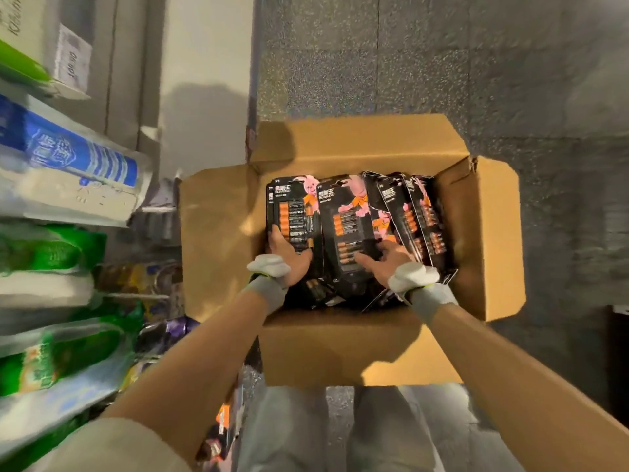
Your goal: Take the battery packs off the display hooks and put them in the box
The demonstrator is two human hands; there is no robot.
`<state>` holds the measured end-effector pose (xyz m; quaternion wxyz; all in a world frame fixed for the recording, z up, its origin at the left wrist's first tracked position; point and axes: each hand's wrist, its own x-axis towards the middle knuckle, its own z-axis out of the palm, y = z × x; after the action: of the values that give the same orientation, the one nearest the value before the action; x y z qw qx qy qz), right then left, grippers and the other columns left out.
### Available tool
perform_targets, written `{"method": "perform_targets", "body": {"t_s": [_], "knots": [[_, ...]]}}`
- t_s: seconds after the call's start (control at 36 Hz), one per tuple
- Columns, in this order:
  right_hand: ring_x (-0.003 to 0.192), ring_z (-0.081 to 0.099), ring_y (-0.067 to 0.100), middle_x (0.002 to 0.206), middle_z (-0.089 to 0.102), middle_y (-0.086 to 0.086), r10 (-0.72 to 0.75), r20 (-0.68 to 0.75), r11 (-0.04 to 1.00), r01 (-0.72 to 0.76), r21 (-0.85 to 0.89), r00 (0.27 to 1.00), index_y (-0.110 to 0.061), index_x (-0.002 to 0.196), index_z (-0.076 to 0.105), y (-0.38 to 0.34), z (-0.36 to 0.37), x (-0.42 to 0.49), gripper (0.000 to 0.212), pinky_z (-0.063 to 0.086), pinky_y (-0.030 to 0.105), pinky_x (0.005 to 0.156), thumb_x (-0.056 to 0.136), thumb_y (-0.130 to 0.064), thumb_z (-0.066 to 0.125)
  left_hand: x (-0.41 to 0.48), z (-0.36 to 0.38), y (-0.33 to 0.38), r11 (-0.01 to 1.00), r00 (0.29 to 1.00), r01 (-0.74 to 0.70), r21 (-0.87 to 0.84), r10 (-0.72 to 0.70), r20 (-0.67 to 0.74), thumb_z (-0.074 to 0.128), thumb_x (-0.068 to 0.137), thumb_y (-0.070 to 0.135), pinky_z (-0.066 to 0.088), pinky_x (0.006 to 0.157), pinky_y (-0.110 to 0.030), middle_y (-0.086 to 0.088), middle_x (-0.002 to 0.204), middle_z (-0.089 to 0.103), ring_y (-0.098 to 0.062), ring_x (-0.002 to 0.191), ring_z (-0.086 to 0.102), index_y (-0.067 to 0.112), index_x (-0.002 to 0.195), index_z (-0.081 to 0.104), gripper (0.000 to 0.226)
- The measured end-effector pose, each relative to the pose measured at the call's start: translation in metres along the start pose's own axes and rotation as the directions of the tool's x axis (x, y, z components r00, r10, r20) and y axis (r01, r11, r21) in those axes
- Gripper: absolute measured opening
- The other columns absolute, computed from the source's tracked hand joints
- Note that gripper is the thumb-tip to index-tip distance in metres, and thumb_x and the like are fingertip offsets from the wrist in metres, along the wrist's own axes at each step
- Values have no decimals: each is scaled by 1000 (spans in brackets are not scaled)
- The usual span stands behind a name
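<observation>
Open cardboard box (483, 233) on the floor, centre of view, flaps splayed. Shelf goods (68, 158) run down the 9 o'clock side. Battery packs already in the box, printed faces up: left pack (292, 209) at the box's 9 o'clock, middle pack (350, 212) at centre, leaning packs (418, 212) fanned over at 3 o'clock. Left hand (289, 255) grips the left pack by its lower end, fingers curled round the edge. Right hand (388, 262) lies on the middle pack's lower half, fingers spread and fairly straight, pressing rather than clasping (thumb points toward 9 o'clock). Step in hand looks like seating and squaring the row. To do it well: slide the left pack down until it bottoms, hold the right palm flat so the row cannot fan further toward 3 o'clock, line the card tops toward 12 o'clock, and let go only once nothing springs back.
</observation>
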<state>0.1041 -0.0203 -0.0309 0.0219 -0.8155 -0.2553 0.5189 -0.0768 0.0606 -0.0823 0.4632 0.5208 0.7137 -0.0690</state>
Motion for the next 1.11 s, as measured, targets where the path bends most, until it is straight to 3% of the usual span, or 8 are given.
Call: {"method": "perform_targets", "body": {"t_s": [0.11,0.22,0.36,0.58,0.75,0.94,1.03,1.11], "knots": [[118,54,27,125,60,4,34,-18,997,-35,-69,999,-23,136,46,3,12,-6,68,44,41,100,82,-62,60,-9,0,8,992,1000,8,126,-6,-15,66,91,33,20,119,-42,-15,159,18,-31,146,22,5,155,4,93],[121,53,28,132,57,5,69,-20,997,-70,-42,997,-21,140,43,3,14,-4,64,42,39,102,86,-52,60,-14,6,12,984,995,-46,175,60,-76,63,93,31,22,115,-44,-20,155,21,-38,142,26,3,152,16,81],[120,53,29,136,50,9,93,-21,995,-93,-19,995,-14,139,43,-1,14,4,62,43,35,99,88,-44,62,-17,3,12,973,995,-19,230,42,-95,66,91,33,23,115,-42,-19,153,23,-35,140,29,4,150,16,83],[116,52,29,132,47,12,72,-102,970,-46,237,992,-14,136,33,3,19,9,69,40,38,101,81,-23,72,-23,-4,14,968,996,2,251,19,-83,75,83,38,31,110,-42,-17,146,31,-35,135,36,10,146,21,87],[118,50,34,136,47,13,134,-29,953,-121,279,991,-15,140,21,1,11,13,87,38,44,103,79,-54,69,-27,-9,12,994,996,-3,105,12,-88,85,74,28,33,108,-41,-16,144,35,-33,132,41,9,150,15,105],[121,50,33,137,47,12,134,-13,965,-128,231,991,-11,139,27,2,7,17,90,38,43,103,75,-57,71,-25,-14,13,999,998,38,28,-36,-58,90,66,29,39,109,-42,-11,143,40,-29,131,46,10,153,14,117],[122,49,34,138,46,12,135,1,975,-133,178,991,-11,141,29,4,5,17,88,37,42,102,78,-59,67,-27,-15,11,996,998,61,-58,-61,4,88,70,25,42,107,-43,-2,127,56,-25,122,54,9,148,24,102],[126,46,34,142,43,10,130,11,976,-130,173,991,-12,145,29,5,4,18,89,37,42,104,79,-58,66,-26,-16,7,985,995,98,-140,-93,44,87,72,25,44,106,-44,-6,124,64,-26,116,59,8,136,43,79]]}}
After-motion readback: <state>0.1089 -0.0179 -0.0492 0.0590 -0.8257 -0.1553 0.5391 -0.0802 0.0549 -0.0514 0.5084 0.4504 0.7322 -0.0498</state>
